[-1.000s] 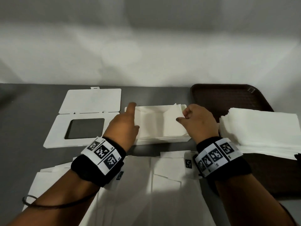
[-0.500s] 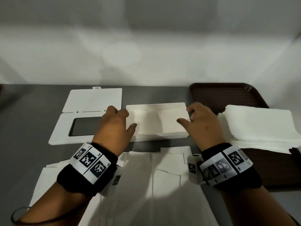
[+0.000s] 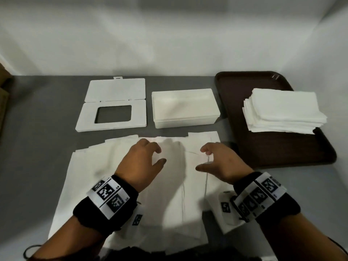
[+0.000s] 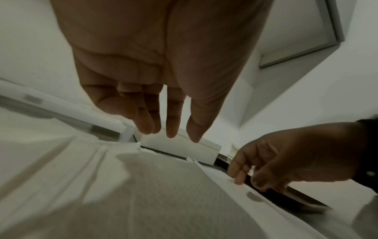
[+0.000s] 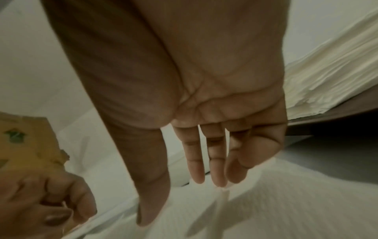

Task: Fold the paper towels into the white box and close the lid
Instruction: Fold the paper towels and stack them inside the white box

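Observation:
The white box [image 3: 185, 108] stands open at the middle back with white towel lying flat inside it. Its lid [image 3: 113, 104], with a rectangular window, lies flat to the left of the box. Several unfolded paper towels [image 3: 169, 194] are spread on the table in front of me. Both hands hover just above these sheets. My left hand [image 3: 160, 155] has loosely bent fingers and holds nothing; the left wrist view shows the left hand [image 4: 174, 135] empty. My right hand [image 3: 202, 159] is relaxed, and in the right wrist view the right hand [image 5: 180, 202] has straight fingers close over the paper.
A brown tray [image 3: 282, 153] sits at the right with a stack of folded towels [image 3: 282, 112] on its far part. The grey table [image 3: 37, 138] ends at a white wall behind. A cardboard box [image 5: 26, 145] shows at far left.
Both hands have left the white box and drawn back toward me, over the spread towels. The towel they were pressing now lies flat in the box.

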Demonstrator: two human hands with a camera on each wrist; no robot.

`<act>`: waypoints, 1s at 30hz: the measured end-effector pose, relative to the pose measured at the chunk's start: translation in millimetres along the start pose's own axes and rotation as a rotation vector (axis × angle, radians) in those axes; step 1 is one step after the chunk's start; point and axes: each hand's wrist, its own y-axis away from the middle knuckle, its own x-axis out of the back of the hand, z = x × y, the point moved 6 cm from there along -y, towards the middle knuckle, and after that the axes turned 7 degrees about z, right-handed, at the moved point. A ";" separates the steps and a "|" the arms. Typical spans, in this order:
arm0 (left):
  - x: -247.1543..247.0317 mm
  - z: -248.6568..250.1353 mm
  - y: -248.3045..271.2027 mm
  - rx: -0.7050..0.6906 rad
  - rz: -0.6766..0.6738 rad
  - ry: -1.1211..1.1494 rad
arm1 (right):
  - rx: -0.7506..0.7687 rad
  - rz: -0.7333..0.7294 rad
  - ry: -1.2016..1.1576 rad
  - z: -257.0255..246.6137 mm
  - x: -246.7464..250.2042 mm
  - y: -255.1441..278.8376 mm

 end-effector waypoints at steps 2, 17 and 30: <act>-5.8 2.4 10.8 -0.002 -0.055 -0.013 | -0.009 -0.008 0.082 -1.9 -9.3 3.0; -9.2 2.7 37.1 -0.044 -0.117 -0.052 | -0.135 0.125 -0.139 -8.5 -16.5 20.5; -6.9 24.5 32.9 -0.035 -0.107 0.320 | -0.156 0.231 -0.954 -7.3 36.5 62.8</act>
